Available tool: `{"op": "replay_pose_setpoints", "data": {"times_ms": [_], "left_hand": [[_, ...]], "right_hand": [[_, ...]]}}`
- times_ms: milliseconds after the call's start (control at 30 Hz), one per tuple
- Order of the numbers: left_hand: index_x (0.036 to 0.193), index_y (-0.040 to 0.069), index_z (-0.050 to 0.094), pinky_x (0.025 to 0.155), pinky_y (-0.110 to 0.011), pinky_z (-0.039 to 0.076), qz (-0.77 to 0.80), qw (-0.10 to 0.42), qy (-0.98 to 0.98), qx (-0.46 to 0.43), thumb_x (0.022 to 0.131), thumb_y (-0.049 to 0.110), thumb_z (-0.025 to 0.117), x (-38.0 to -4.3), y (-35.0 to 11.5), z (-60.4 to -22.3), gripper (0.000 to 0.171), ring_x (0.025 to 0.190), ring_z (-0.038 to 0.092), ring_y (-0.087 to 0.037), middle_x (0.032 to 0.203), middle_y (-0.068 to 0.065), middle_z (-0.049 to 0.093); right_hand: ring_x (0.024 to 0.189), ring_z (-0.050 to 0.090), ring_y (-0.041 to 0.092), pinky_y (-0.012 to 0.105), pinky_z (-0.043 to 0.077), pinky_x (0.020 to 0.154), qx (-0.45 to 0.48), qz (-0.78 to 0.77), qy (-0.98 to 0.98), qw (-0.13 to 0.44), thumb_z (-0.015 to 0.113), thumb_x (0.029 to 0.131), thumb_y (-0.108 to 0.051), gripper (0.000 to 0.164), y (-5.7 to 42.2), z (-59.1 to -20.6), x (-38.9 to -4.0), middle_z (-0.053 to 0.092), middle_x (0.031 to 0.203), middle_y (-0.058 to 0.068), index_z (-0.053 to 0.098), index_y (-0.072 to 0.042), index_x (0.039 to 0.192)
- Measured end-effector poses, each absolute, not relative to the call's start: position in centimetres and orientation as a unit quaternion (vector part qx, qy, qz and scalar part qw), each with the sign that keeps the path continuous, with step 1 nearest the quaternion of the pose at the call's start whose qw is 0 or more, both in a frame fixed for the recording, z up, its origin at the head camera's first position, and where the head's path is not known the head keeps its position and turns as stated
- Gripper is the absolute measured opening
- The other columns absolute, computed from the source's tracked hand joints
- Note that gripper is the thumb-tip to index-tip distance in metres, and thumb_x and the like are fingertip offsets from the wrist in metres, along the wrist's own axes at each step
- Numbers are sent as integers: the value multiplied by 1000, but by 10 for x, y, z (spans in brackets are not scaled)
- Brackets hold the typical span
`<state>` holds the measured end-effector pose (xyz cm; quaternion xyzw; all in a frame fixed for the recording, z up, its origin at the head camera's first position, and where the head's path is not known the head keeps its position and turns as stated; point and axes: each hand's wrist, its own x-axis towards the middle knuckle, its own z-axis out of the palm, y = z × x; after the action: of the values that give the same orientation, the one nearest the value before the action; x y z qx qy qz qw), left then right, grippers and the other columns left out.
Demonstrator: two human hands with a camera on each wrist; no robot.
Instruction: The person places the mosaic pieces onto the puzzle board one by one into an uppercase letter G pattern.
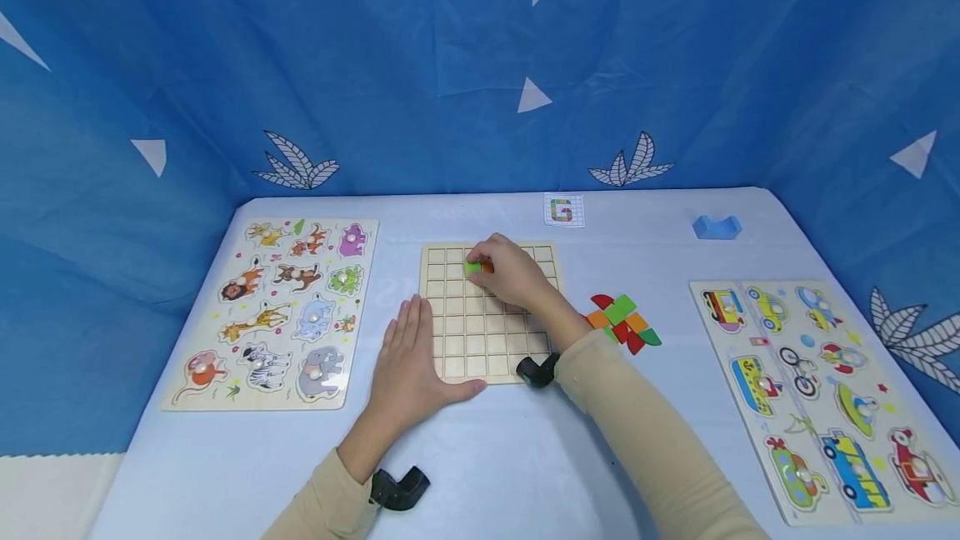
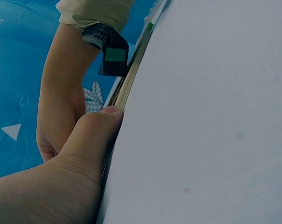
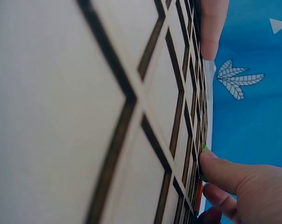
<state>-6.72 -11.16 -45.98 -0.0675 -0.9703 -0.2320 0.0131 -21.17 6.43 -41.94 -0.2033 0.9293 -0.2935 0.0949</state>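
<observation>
A square wooden grid board (image 1: pixel 456 326) lies flat on the white table. My left hand (image 1: pixel 409 361) rests with straight fingers along its left edge, and the thumb touches the front edge, also in the left wrist view. Over an upper row of cells, my right hand (image 1: pixel 513 275) pinches a green tile (image 1: pixel 472 268) between thumb and fingers. Just right of that tile is an orange piece (image 1: pixel 488 267), partly covered by the fingers; the right wrist view shows it as an orange sliver (image 3: pixel 198 192) at the board's surface. Whether the green tile sits fully in a cell cannot be told.
Right of the board lie several loose red, green and orange pieces (image 1: pixel 621 322). Behind stands a small card (image 1: pixel 564 210) with a coloured G pattern. An animal puzzle (image 1: pixel 288 319) is at left, a vehicle puzzle (image 1: pixel 825 407) at right, a blue block (image 1: pixel 717 228) at back right.
</observation>
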Motion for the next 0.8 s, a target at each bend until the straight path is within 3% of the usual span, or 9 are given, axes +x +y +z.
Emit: {"op": "replay_pose_setpoints", "data": {"times_ms": [233, 400, 800], "left_hand": [[158, -2, 11, 124, -52, 14, -231, 5, -971, -65, 61, 83, 70, -67, -112, -460, 142, 156, 5, -34, 167, -19, 7], [158, -2, 10, 125, -52, 14, -233, -1, -971, -62, 61, 83, 70, -68, -111, -459, 142, 156, 4, -33, 167, -18, 7], [159, 1, 7, 125, -51, 12, -232, -11, -971, -55, 61, 85, 68, -69, -110, -462, 142, 156, 2, -31, 168, -16, 5]], "right_hand": [[92, 56, 16, 34, 51, 84, -214, -292, 927, 102, 68, 95, -21, 20, 66, -416, -209, 59, 114, 1, 73, -17, 114], [97, 57, 19, 37, 51, 87, -221, -295, 925, 96, 65, 97, -20, 27, 76, -406, -205, 60, 112, 2, 69, -16, 123], [88, 55, 24, 35, 50, 75, -162, -298, 937, 78, 64, 97, -17, 29, 142, -375, -189, 63, 110, 4, 66, -14, 125]]}}
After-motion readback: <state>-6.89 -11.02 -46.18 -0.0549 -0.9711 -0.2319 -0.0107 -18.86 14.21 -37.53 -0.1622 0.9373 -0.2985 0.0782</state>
